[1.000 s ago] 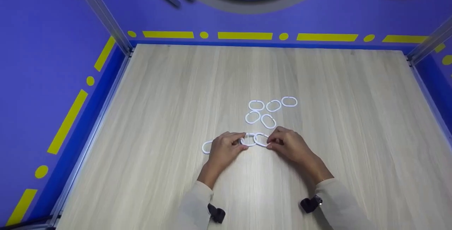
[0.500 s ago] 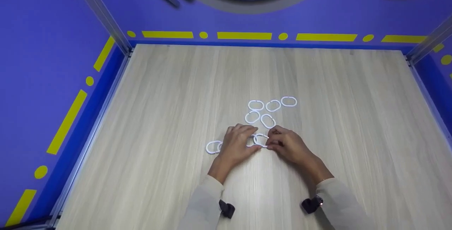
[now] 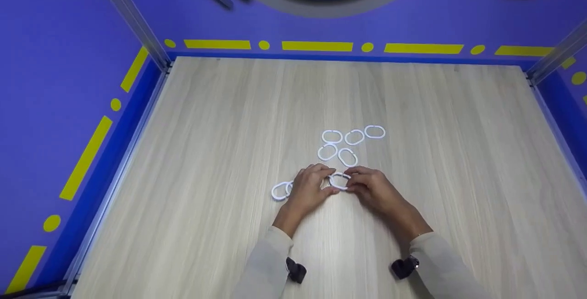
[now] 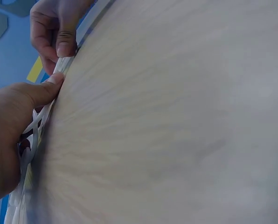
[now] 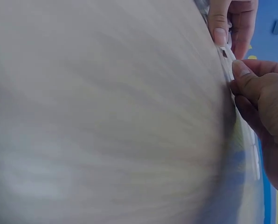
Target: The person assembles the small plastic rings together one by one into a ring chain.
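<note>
Directly between left hand (image 3: 309,189) and right hand (image 3: 375,188) lies a link (image 3: 339,188).

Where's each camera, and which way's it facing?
Head: head-worn, facing forward and down at white oval rings; left hand, right hand, beige sleeves show.
Left wrist: worn there, facing that hand; both hands show.
Right wrist: worn there, facing that hand; both hands show.
Both wrist views share both hands and the pale wood-grain tabletop.
</note>
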Demonstrator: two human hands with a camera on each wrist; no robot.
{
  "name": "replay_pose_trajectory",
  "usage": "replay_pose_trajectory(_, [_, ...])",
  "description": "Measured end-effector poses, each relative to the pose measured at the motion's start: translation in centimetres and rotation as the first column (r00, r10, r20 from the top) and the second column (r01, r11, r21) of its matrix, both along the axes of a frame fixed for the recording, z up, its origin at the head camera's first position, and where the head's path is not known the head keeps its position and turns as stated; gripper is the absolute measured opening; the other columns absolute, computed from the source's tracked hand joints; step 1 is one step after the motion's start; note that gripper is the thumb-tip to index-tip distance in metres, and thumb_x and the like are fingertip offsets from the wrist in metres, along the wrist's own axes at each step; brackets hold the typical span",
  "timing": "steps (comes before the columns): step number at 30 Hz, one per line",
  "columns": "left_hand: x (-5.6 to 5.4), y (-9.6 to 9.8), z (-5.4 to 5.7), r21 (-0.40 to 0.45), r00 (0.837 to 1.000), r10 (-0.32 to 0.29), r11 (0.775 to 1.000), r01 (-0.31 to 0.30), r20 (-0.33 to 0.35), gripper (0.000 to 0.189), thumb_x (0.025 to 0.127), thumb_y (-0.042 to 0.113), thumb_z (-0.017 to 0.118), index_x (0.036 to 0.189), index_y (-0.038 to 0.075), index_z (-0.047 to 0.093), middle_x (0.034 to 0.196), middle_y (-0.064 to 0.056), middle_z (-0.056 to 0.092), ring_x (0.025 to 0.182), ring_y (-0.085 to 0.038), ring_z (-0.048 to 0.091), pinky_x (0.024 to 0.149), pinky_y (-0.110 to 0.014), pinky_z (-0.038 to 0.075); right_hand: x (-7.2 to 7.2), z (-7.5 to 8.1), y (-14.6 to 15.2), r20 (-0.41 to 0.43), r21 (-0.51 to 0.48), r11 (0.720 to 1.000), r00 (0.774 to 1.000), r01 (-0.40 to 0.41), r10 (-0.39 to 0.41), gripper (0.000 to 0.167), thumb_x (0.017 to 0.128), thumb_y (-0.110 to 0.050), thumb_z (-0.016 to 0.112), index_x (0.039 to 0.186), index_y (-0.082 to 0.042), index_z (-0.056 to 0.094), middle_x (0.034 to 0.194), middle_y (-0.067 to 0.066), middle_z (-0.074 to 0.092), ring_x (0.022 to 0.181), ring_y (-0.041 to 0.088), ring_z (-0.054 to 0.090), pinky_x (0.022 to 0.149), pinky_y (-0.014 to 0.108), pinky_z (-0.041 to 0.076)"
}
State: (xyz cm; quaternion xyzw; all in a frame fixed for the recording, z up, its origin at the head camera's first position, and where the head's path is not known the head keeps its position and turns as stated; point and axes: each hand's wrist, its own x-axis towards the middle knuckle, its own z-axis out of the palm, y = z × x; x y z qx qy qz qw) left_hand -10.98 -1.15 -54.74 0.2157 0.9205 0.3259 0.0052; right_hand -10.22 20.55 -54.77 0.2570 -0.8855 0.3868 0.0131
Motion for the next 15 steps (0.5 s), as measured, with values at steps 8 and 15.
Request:
replay_pose_trajectory(8, [0.09, -0.14, -0.3, 0.057, 0.999, 0.046, 0.997, -0.046, 0.007, 0.048, 0.077, 0.028, 0.087, 0.12, 0.013, 0.075, 0.112, 0.0, 0.074, 0.102, -0.016, 0.067, 0.09, -0.033, 0.05, -0.2, 0.21, -0.49, 0.259, -0.153, 0.968, 0.954, 0.197, -0.153, 0.016, 0.082, 0.002, 0.079, 0.098, 0.0, 0.079, 0.104, 0.018, 0.078, 0.092, 0.016, 0.073, 0.079, 0.017, 0.057])
replay_pose_trajectory(15, [0.27, -0.28, -0.53, 0.096, 0.999, 0.04, 0.994, -0.042, 0.017, 0.046, 0.08, 0.028, 0.085, 0.122, 0.015, 0.075, 0.11, 0.002, 0.075, 0.09, -0.012, 0.063, 0.083, -0.028, 0.049, -0.6, 0.81, -0.42, 0.458, -0.25, 0.917, 0.872, 0.31, -0.17, 0.023, 0.085, 0.009, 0.073, 0.108, 0.01, 0.073, 0.106, 0.029, 0.074, 0.083, 0.005, 0.07, 0.073, 0.01, 0.054])
